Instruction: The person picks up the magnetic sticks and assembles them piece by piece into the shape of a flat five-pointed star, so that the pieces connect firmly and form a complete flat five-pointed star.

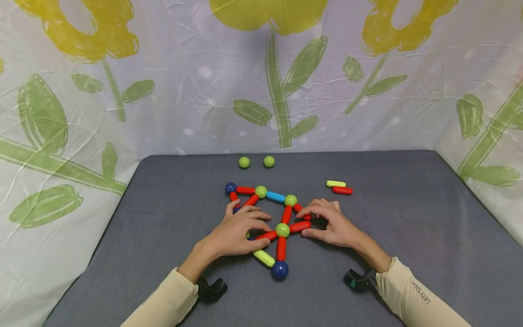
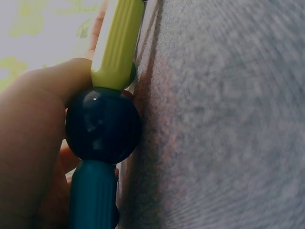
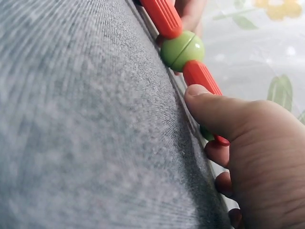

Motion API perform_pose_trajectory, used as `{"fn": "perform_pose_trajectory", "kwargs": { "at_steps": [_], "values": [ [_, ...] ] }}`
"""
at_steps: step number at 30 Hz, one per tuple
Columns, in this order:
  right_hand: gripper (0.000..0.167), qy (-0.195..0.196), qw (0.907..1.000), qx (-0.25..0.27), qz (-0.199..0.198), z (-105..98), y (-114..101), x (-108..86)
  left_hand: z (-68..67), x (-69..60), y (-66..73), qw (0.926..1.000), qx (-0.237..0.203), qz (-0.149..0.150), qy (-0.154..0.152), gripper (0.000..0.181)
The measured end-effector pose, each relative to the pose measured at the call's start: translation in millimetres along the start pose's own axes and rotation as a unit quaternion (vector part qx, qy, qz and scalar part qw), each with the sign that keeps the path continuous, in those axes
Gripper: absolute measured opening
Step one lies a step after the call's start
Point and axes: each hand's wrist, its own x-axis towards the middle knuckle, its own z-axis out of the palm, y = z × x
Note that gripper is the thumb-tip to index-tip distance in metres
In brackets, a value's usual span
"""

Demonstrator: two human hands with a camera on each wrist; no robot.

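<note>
Magnetic rods and balls form a linked frame lying on the grey table. My left hand (image 1: 239, 229) spreads over its left part, thumb and index finger either side of a red rod (image 1: 267, 235) that joins a green ball (image 1: 282, 230). In the left wrist view a yellow rod (image 2: 116, 43), navy ball (image 2: 104, 126) and blue-teal rod (image 2: 93, 195) stand before that hand. On the right, my right hand (image 1: 333, 223) pinches a red rod (image 1: 300, 226) reaching from the same green ball; its index finger touches another red rod (image 1: 299, 209). Fingers partly hide the rod ends.
Two loose green balls (image 1: 244, 162) lie at the table's back edge. Beyond my right hand are a loose yellow rod (image 1: 336, 183) and a loose red rod (image 1: 342, 190). A navy ball (image 1: 279, 270) forms the frame's near corner. Flowered cloth hangs behind the table (image 1: 184, 172).
</note>
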Motion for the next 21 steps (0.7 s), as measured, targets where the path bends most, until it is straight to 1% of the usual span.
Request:
{"fn": "perform_pose_trajectory", "kwargs": {
  "at_steps": [7,15,18,21],
  "values": [
    [0.037,-0.001,1.0000,-0.008,0.000,0.8,1.5,0.8,0.4,-0.3,-1.0,1.0000,0.003,0.001,-0.001,0.021],
    [0.037,-0.002,0.9999,-0.013,0.001,1.6,2.5,0.6,-1.2,-0.8,0.0,1.0000,-0.004,-0.001,-0.007,0.020],
    [0.046,-0.007,0.9998,-0.016,0.005,1.1,1.5,-0.2,-1.7,-1.2,-0.6,0.9999,-0.005,-0.001,-0.009,0.019],
    [0.061,-0.009,0.9998,-0.014,0.011,0.6,0.2,-0.9,-3.4,-1.7,-1.7,0.9998,-0.010,-0.002,-0.017,0.017]
  ]
}}
